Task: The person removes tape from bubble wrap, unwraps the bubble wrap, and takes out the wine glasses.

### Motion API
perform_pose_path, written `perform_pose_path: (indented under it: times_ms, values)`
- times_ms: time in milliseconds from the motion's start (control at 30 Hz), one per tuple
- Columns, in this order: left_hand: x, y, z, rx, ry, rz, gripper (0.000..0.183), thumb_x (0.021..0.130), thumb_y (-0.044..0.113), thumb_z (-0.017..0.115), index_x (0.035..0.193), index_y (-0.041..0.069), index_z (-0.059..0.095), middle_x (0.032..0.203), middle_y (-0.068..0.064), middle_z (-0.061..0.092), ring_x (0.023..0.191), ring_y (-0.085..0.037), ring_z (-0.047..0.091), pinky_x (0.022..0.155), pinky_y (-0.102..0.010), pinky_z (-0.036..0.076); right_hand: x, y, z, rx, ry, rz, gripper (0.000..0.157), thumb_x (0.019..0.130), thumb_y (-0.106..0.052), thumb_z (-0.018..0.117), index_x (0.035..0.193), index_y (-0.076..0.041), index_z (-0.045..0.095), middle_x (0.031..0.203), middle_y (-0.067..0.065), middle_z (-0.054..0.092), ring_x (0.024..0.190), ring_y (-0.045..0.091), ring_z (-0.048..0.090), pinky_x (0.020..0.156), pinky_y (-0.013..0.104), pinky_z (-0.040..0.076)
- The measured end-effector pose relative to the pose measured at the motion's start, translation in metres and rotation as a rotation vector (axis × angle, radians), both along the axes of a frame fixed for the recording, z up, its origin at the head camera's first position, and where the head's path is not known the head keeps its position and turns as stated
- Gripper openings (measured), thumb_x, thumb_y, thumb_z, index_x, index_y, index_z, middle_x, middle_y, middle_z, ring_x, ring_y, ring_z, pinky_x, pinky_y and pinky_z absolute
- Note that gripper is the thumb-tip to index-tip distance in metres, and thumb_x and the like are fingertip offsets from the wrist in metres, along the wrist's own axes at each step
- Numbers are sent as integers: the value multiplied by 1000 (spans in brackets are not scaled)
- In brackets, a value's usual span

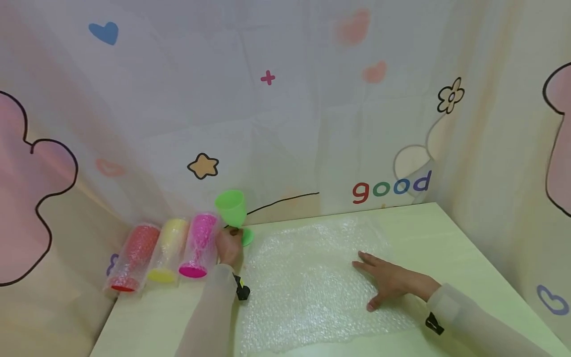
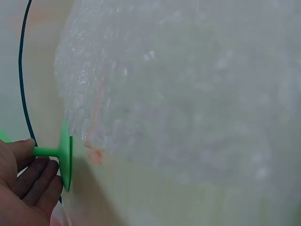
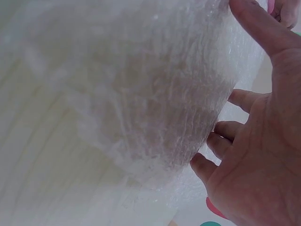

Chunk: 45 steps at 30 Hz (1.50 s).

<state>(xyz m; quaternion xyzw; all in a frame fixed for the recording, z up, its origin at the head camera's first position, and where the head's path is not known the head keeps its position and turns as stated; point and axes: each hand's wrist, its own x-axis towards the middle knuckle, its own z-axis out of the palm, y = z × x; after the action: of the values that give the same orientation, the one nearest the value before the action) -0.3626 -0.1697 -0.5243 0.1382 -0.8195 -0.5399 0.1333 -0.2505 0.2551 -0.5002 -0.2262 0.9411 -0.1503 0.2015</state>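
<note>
A green plastic goblet (image 1: 231, 208) is gripped by its stem in my left hand (image 1: 229, 246), at the back left of the table. In the left wrist view the thumb and fingers close round the stem beside the goblet's round base (image 2: 67, 157). A sheet of clear bubble wrap (image 1: 308, 287) lies spread across the table. My right hand (image 1: 388, 280) rests on the sheet's right part with fingers spread. The right wrist view shows its fingertips touching the bubble wrap (image 3: 155, 103).
Left of the goblet lie three bubble-wrapped goblets side by side: pink (image 1: 202, 243), yellow (image 1: 168, 248) and red (image 1: 136, 255). A printed curtain (image 1: 285, 124) hangs behind the pale table (image 1: 428, 238) and along both sides.
</note>
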Motion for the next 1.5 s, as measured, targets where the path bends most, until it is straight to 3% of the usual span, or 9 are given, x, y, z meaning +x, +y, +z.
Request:
perform_pose_path:
  times_ms: [167, 500, 733, 933, 1233, 1500]
  values:
    - [0, 2, -5, 30, 13, -13, 27, 93, 10, 64, 116, -3, 67, 114, -20, 68, 112, -33, 63, 98, -43, 52, 1, 3, -2, 0, -6, -8, 116, 61, -57, 85, 155, -16, 30, 165, 17, 11, 150, 44, 17, 115, 64, 27]
    - [-1, 4, -10, -45, 25, -38, 25, 92, 10, 65, 114, -2, 68, 112, -21, 70, 108, -34, 66, 94, -43, 55, 4, 10, -9, -16, -8, -9, 117, 60, -59, 84, 154, -16, 30, 165, 18, 11, 150, 45, 17, 115, 64, 26]
    - [-2, 1, -9, -70, -2, -47, 24, 91, 9, 66, 112, -2, 68, 111, -21, 70, 107, -34, 65, 93, -43, 54, 6, 9, -11, -31, -22, -14, 116, 61, -57, 85, 155, -17, 30, 166, 16, 10, 150, 43, 16, 115, 64, 26]
    - [-4, -3, -9, -125, 39, -45, 23, 90, 9, 67, 110, -4, 70, 108, -23, 71, 105, -35, 66, 93, -45, 54, 4, 6, -9, -33, -23, -15, 115, 61, -57, 85, 154, -17, 31, 166, 15, 10, 151, 43, 16, 115, 64, 26]
    - [-4, -6, -6, -118, 21, -60, 24, 91, 10, 65, 113, -1, 68, 112, -21, 70, 108, -34, 65, 95, -44, 53, 3, 3, -7, -30, -18, 2, 114, 62, -57, 84, 155, -18, 30, 166, 15, 9, 151, 42, 16, 116, 63, 26]
    - [-7, -10, -4, -180, 61, -108, 23, 89, 10, 63, 106, -3, 70, 108, -23, 71, 104, -36, 66, 95, -47, 52, -2, 4, -4, -19, 12, 26, 116, 62, -58, 84, 155, -15, 29, 165, 17, 11, 150, 44, 17, 115, 63, 27]
